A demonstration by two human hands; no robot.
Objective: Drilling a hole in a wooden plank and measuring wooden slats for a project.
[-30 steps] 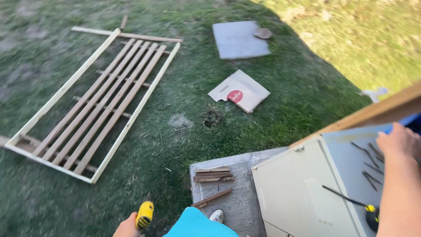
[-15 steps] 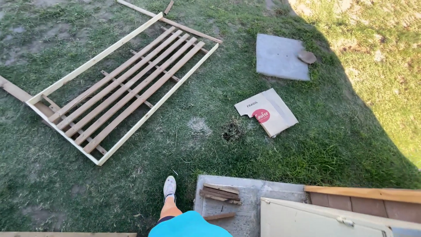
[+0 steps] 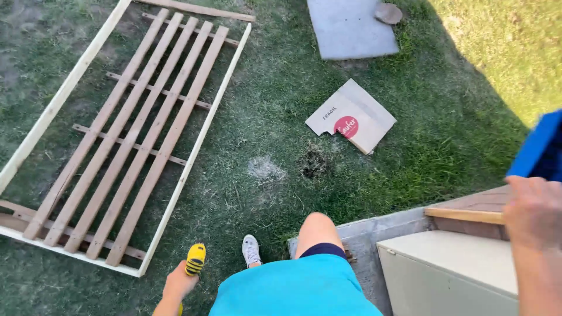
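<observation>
The right hand (image 3: 531, 212) is curled around the lower edge of a blue plastic box (image 3: 541, 149), held above a cream cabinet (image 3: 451, 263); its contents are hidden. Low at the person's side, the left hand (image 3: 180, 281) is wrapped around a yellow-and-black tool handle (image 3: 195, 259) over the grass (image 3: 269, 134), beside 1 slatted wooden frame (image 3: 123, 134).

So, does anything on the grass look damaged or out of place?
Yes. The flattened cardboard piece has a torn, notched edge. Beside it, a dark dug-up spot and a pale bare patch break the lawn.
</observation>
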